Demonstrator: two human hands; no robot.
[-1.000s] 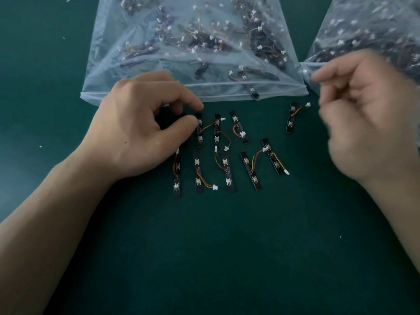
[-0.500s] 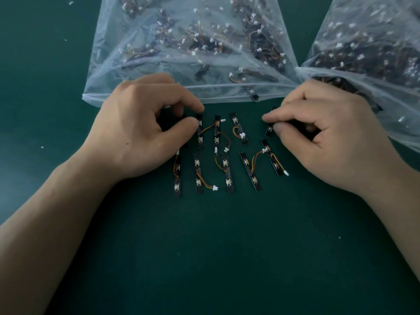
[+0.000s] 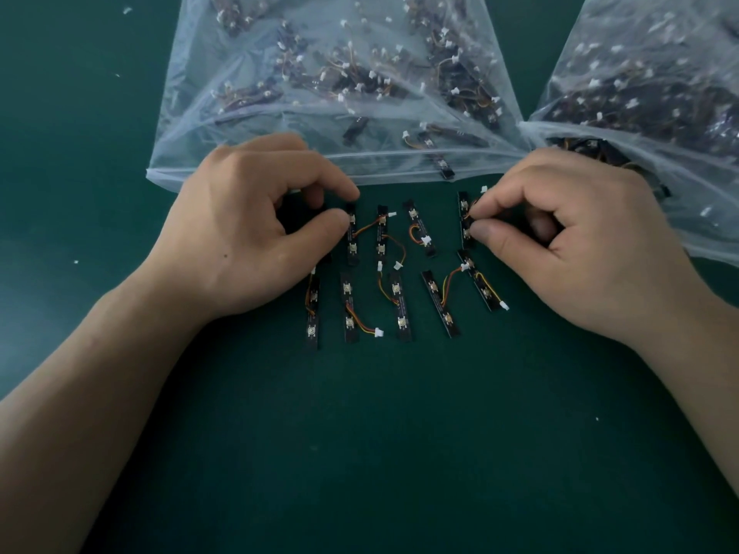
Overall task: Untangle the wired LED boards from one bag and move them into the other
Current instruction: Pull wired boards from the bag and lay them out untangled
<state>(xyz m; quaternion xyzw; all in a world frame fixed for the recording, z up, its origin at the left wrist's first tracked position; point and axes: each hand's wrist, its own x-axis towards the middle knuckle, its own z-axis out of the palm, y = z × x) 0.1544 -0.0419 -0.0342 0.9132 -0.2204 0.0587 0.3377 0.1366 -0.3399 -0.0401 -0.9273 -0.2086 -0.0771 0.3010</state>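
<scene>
Boards on counter between left fingers and right fingers. Left bag behind left fingers, right bag behind right.

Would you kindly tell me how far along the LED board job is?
Done: several boards lie untangled in rows on the mat. In hand: the left hand pinches the top-left board, the right hand the top-right board. Left: the laid-out ones are not bagged, and the middle bag and right bag both hold tangled piles.
</scene>
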